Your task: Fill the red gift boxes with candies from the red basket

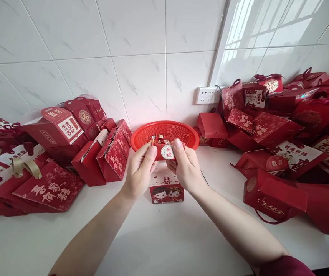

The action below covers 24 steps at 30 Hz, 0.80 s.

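Observation:
Between my two hands is a small red packet [167,151] with a white round label facing me. My left hand [141,168] pinches its left end, thumb on top, and my right hand [185,165] grips its right end the same way. Just below and behind the hands stands a red and white box [167,192] with two cartoon faces on its front. Behind them, a red plastic basket [181,126] holds several small wrapped pieces [161,137]; its front is partly hidden by my hands.
Red gift boxes [114,151] and bags [49,188] are piled on the left of the white table [158,237]. More red boxes [270,126] are heaped on the right. A white socket strip [207,95] is on the tiled wall.

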Each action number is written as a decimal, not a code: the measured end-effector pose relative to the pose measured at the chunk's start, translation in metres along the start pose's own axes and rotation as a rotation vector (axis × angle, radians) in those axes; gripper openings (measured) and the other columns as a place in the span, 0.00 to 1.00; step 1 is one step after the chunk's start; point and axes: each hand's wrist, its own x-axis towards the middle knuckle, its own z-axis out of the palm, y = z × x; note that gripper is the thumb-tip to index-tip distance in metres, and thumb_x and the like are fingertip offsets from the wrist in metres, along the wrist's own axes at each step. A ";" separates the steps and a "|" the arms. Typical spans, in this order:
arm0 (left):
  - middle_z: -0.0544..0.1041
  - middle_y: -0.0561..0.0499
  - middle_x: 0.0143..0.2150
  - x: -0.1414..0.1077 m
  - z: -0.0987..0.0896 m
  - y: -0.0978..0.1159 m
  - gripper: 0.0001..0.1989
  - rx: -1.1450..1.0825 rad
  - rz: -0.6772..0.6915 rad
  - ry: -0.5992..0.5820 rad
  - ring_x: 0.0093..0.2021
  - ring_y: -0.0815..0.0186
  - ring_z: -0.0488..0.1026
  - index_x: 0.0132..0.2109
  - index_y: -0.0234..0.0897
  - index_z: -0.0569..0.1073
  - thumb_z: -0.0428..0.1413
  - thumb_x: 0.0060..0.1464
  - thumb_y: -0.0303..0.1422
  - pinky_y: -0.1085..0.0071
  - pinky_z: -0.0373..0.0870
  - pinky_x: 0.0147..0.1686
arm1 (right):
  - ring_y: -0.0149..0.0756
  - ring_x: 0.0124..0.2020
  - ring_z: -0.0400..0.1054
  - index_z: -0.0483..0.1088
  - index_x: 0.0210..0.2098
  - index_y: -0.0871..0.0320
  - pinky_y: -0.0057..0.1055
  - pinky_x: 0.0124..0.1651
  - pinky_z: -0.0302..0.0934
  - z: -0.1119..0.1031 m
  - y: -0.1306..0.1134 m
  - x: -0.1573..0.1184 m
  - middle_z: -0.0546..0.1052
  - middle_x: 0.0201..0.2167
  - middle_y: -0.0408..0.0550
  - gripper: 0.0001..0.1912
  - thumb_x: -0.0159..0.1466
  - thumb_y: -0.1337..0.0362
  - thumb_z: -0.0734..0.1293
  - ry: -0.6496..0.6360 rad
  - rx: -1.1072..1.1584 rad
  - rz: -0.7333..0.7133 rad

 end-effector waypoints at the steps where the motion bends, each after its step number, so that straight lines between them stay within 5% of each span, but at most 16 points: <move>1: 0.53 0.57 0.24 0.000 0.000 0.000 0.20 -0.009 0.002 -0.001 0.22 0.74 0.51 0.28 0.37 0.59 0.51 0.65 0.43 0.75 0.53 0.20 | 0.26 0.19 0.44 0.50 0.23 0.54 0.27 0.20 0.42 0.000 0.000 0.000 0.50 0.19 0.37 0.27 0.67 0.41 0.58 0.007 -0.015 -0.012; 11: 0.52 0.57 0.23 -0.005 0.001 0.006 0.21 0.027 0.077 -0.013 0.22 0.74 0.52 0.26 0.37 0.56 0.51 0.65 0.41 0.75 0.54 0.20 | 0.26 0.19 0.50 0.54 0.21 0.56 0.28 0.21 0.45 0.001 0.003 -0.003 0.55 0.17 0.38 0.28 0.69 0.44 0.58 0.024 -0.117 -0.050; 17: 0.56 0.56 0.22 -0.005 -0.004 0.009 0.21 0.107 0.124 -0.045 0.21 0.74 0.55 0.26 0.37 0.57 0.50 0.65 0.43 0.74 0.57 0.20 | 0.26 0.17 0.56 0.56 0.19 0.56 0.27 0.21 0.53 -0.007 -0.004 0.001 0.58 0.15 0.38 0.27 0.71 0.48 0.57 -0.108 -0.067 -0.061; 21: 0.61 0.55 0.22 0.002 -0.017 0.015 0.20 0.410 0.199 -0.114 0.23 0.72 0.59 0.27 0.38 0.59 0.49 0.66 0.41 0.72 0.56 0.23 | 0.31 0.31 0.70 0.70 0.41 0.55 0.28 0.32 0.67 -0.028 -0.021 0.010 0.75 0.36 0.45 0.11 0.67 0.54 0.65 -0.248 -0.193 -0.091; 24: 0.58 0.55 0.23 0.009 -0.025 0.015 0.20 0.566 0.231 -0.204 0.24 0.71 0.56 0.26 0.37 0.59 0.50 0.65 0.40 0.72 0.54 0.24 | 0.35 0.41 0.72 0.70 0.48 0.55 0.32 0.44 0.69 -0.042 -0.031 0.015 0.76 0.45 0.48 0.14 0.64 0.59 0.70 -0.349 -0.358 -0.156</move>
